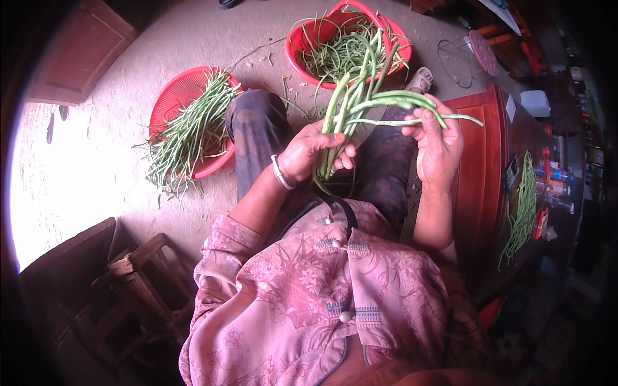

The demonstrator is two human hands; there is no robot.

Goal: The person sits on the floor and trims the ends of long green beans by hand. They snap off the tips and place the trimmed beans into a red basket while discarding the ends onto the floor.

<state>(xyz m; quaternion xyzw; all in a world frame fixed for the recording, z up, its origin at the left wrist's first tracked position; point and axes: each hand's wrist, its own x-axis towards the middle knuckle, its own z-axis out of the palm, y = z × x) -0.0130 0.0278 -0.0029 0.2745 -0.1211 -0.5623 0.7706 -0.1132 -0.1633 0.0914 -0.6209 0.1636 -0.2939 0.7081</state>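
My left hand [309, 152] is closed around a bunch of long green beans [342, 108], which stands up from the fist over my lap. With fingers and thumb, my right hand [437, 140] holds a few long beans [400, 99] that reach sideways across to the bunch. Beyond the knees, a red plastic basket with a handle [299, 72] contains loose, tangled long beans [333, 53]. Left of my knee, a shallow red plastic basket [166, 99] bears a thick pile of long beans [188, 125] hanging over its rim.
A reddish wooden cabinet [475, 144] stands at the right, with more long beans [524, 212] and bottles on its dark top. Bean scraps lie on the floor [260, 62]. A wooden stool [145, 270] is at lower left, a round-seated stool [483, 53] at upper right.
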